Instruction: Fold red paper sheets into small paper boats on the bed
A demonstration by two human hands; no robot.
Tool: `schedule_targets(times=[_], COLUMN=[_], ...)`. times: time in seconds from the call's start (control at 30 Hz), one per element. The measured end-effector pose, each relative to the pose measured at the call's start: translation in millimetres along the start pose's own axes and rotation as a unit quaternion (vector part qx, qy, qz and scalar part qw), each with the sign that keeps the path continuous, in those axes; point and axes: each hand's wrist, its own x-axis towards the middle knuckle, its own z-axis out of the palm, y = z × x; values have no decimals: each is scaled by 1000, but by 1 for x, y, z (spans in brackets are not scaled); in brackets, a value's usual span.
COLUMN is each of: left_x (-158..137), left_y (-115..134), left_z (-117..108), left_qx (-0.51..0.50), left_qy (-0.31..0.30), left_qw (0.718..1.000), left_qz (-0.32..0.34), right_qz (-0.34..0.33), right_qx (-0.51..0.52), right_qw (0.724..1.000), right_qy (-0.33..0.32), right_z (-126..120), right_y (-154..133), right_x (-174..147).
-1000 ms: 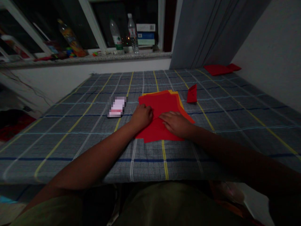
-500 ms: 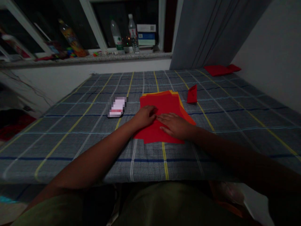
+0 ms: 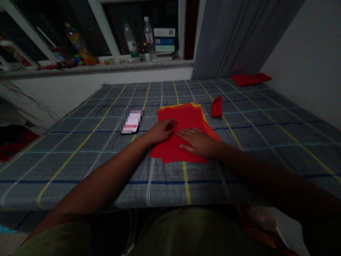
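A stack of coloured paper lies on the checked cloth, with a red sheet on top and orange sheets and yellow edges showing beneath. My right hand rests flat on the red sheet, fingers stretched out to the left. On the sheet's left part sits my left hand, its fingers loosely curved and apart from the thumb, with nothing seen in them. Behind my right hand stands a small folded red paper piece. A phone with a blurred, lit screen lies left of the stack.
The checked cloth covers a wide surface up to the window wall. Bottles and a stack of boxes or books line the windowsill. More red paper lies at the far right corner, near a grey curtain.
My left hand has shifted slightly left, its fingers a little farther from my right hand. My right hand stays flat on the red sheet. The whole view has drifted slightly.
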Motion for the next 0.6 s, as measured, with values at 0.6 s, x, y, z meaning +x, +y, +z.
schedule_targets(times=[0.6], left_x=[2], left_y=[0], left_z=[-4], left_qx=[27], left_qy=[-20], left_qw=[999], left_qz=[10], right_qz=[20], right_qx=[-33], right_qw=[999], right_qy=[-23], right_z=[-2], right_y=[-3], right_x=[2])
